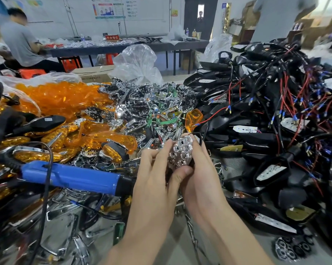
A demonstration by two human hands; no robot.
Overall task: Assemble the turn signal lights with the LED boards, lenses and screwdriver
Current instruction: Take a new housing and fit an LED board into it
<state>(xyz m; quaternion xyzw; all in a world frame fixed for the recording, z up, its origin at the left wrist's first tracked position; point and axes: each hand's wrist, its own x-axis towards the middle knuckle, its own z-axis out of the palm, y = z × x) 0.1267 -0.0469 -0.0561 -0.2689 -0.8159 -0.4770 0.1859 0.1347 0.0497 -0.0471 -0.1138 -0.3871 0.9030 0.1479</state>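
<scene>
Left hand (157,169) and right hand (201,169) together grip a chrome honeycomb reflector (182,152). Orange plastic lenses (62,96) piled, blue electric screwdriver (69,176) idle. Unit judged early-stage.

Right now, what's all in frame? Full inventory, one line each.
chrome reflector: one, silver, centre, held between both hands
electric screwdriver: one, blue body with a black cable, lying left of the hands
amber lenses: heap too big to count, orange, back left
mixed parts heap: many, chrome reflectors and green boards, centre behind the hands
black housings: large pile, black with red and black wires, right
plastic bag: one, clear, behind the mixed parts heap
cardboard box: one, brown, left of the bag
seated person: one, grey shirt, far left at the back table
left hand: grips the reflector
right hand: grips the reflector from the right
</scene>
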